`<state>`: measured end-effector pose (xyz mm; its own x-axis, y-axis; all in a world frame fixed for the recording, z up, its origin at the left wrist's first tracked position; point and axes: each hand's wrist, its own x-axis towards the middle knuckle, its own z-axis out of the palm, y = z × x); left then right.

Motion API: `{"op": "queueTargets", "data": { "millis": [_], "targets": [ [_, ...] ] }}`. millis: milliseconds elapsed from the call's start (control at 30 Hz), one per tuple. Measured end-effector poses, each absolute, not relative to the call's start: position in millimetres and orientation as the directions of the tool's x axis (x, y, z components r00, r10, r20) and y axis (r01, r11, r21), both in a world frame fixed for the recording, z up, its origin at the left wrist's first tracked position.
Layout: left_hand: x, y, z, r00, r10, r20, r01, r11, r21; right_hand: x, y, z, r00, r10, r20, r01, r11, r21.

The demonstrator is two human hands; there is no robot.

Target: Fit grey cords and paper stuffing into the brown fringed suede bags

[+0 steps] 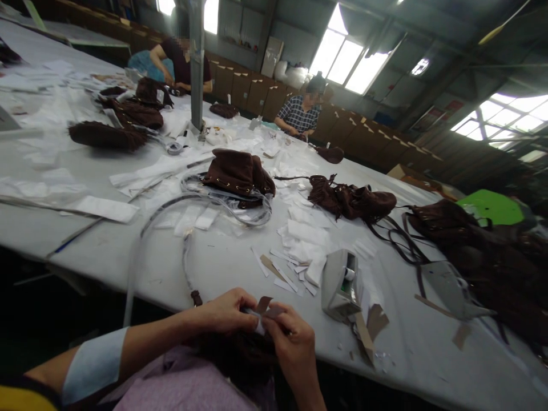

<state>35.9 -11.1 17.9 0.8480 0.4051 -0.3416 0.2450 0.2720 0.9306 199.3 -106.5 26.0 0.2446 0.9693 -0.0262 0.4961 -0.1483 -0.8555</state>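
My left hand (231, 311) and my right hand (293, 334) meet at the table's near edge, both closed in a pinch. Between their fingertips is a small brown paper-like strip (264, 303), with something white just below it. Under my hands a dark brown fringed-looking bag (233, 351) rests at my lap, mostly in shadow and partly covered. A clear-wrapped strap (187, 260) with a brown buckled end (196, 297) runs up onto the table beside my left hand.
A grey tape dispenser (331, 285) stands right of my hands, with paper strips (285, 277) scattered near it. Brown bags (226, 174) and plastic wrap lie farther back. A metal post (197, 68) rises from the table. Two people (299, 114) work at the far side.
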Motion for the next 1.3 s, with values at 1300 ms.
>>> {"op": "queueTargets", "data": {
  "millis": [1300],
  "targets": [
    [47, -25, -7, 0.74, 0.524, -0.421, 0.364, 0.213, 0.907, 201, -77, 39, -0.133, 0.971, -0.199, 0.954, 0.071, -0.29]
  ]
}}
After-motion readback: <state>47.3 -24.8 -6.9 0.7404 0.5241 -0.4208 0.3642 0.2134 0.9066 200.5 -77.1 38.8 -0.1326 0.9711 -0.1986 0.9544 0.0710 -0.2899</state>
